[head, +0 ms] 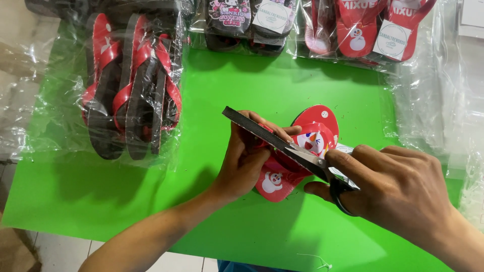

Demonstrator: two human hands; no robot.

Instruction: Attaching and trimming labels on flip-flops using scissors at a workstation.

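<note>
Green tabletop (242, 90), bagged sandals along its far edge. Near the front edge, a pair of small red sandals (282, 176), long axis running from near-left to far-right. Left hand (247, 156) is clamped around them from the left; right hand (403, 191) grips scissors (302, 156), blades reaching leftward, touching the sandals' strap area.

Bright, even overhead light, soft shadows under the arms, glare on plastic wrapping (65, 121) (slight motion blur, edge distortion).

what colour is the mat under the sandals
Bright green: the mat shows plainly in the head view, under the hands and the bagged sandals.
</note>
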